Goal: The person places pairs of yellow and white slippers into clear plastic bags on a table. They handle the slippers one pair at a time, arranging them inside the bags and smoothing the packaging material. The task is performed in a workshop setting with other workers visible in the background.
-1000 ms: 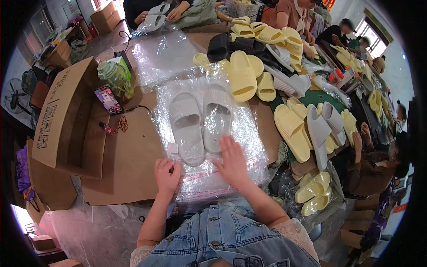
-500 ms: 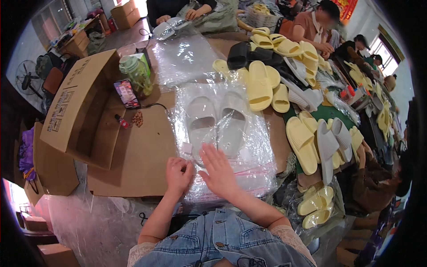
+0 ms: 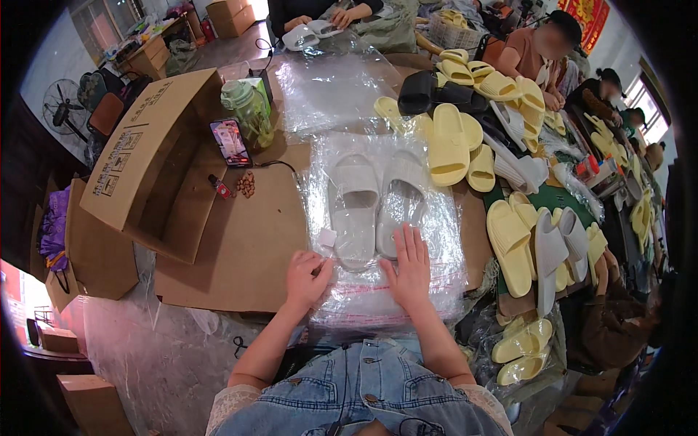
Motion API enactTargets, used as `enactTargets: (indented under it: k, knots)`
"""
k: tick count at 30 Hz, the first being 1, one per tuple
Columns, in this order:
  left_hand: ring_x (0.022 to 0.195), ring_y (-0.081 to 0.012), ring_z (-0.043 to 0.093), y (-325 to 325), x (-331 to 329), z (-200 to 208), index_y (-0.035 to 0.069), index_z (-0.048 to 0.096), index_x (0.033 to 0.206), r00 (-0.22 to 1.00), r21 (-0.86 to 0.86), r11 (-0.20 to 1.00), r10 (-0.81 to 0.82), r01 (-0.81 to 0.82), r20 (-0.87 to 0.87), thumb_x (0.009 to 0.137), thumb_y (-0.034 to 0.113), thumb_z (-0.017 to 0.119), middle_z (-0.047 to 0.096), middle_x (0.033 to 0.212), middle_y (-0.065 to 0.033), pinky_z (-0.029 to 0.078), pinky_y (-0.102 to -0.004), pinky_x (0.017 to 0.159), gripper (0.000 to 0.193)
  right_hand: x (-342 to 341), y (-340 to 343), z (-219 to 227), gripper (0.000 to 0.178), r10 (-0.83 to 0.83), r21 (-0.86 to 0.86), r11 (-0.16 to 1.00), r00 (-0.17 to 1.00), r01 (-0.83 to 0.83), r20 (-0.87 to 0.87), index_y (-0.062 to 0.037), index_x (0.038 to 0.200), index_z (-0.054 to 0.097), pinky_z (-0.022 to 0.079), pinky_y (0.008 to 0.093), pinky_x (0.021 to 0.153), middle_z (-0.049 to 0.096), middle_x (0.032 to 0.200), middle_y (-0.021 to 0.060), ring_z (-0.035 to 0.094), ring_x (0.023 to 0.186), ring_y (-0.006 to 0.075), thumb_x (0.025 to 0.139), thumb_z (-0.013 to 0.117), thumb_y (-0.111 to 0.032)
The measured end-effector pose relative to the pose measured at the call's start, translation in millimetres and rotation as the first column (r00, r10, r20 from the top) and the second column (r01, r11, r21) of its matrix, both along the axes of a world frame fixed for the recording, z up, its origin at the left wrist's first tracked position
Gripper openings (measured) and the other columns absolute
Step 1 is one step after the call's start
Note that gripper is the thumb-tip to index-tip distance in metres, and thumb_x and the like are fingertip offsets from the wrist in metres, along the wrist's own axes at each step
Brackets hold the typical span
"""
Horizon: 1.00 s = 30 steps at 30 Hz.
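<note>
A pair of light grey slippers point(image 3: 355, 231) lies side by side, toes away from me, in a clear plastic bag point(image 3: 438, 243) on a stack of similar bags with pink-edged strips. My right hand point(image 3: 410, 270) rests flat with its fingers stretched out, over the heel of the right slipper. Close to the bag's lower left edge, my left hand point(image 3: 308, 279) is curled closed; whatever its fingers may hold is hidden. Just above that hand, a small pale square packet point(image 3: 327, 237) sits by the left slipper.
An open cardboard box point(image 3: 138, 174) stands at left, near a propped phone point(image 3: 230, 142) and a green bottle point(image 3: 248, 112). Yellow slippers point(image 3: 450, 145), with grey and black ones, pile up on the right. Across the table, a person's hands point(image 3: 342, 16) hold light slippers. Other people sit at far right.
My right hand has slid right across the bag, from between the slippers to the right slipper's heel. My left hand stays curled by the bag's left edge. The view has shifted slightly.
</note>
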<state>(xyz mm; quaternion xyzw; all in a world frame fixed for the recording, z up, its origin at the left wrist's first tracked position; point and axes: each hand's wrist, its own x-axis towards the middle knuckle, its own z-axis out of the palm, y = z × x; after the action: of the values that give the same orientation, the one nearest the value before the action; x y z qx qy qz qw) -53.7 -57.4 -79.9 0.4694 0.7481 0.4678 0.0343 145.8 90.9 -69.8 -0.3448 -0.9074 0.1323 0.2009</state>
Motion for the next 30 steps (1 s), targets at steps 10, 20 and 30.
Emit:
enactTargets:
  k: [10, 20, 30]
  knots:
    - [0.085, -0.0285, 0.070, 4.8, -93.4, 40.7, 0.005, 0.073, 0.111, 0.942, -0.115, 0.937, 0.335, -0.330, 0.029, 0.098, 0.024, 0.064, 0.073, 0.099, -0.0161, 0.055, -0.0376, 0.076, 0.025, 2.4, 0.8, -4.3, 0.069, -0.018, 0.003, 1.000, 1.000, 0.018, -0.024, -0.0047, 0.155, 0.038, 0.019, 0.0500, 0.125, 0.028, 0.166, 0.0152, 0.022, 0.154, 0.0371, 0.100, 0.057, -0.042]
    - [0.083, -0.0360, 0.073, 51.4, -220.5, 11.9, 0.001, 0.067, 0.101, 0.675, -0.316, 0.693, 0.329, -0.648, -0.661, 0.093, 0.009, 0.060, 0.065, 0.105, -0.0167, 0.061, -0.0438, 0.071, 0.014, 2.2, 1.1, -6.8, 0.069, -0.001, 0.010, 1.000, 0.998, 0.002, -0.061, -0.0058, 0.155, 0.038, 0.021, 0.0517, 0.123, 0.029, 0.165, 0.0149, 0.022, 0.154, 0.0385, 0.099, 0.060, -0.040]
    - [0.080, -0.0311, 0.075, 68.1, -240.4, 1.7, 0.001, 0.074, 0.084, 0.621, -0.330, 0.657, 0.271, -0.678, -0.736, 0.091, 0.010, 0.061, 0.067, 0.101, -0.0175, 0.062, -0.0405, 0.069, 0.018, 3.1, 1.6, -7.3, 0.070, 0.002, 0.017, 1.000, 0.999, -0.002, -0.050, -0.0030, 0.153, 0.039, 0.019, 0.0503, 0.124, 0.029, 0.165, 0.0162, 0.023, 0.153, 0.0382, 0.098, 0.060, -0.041]
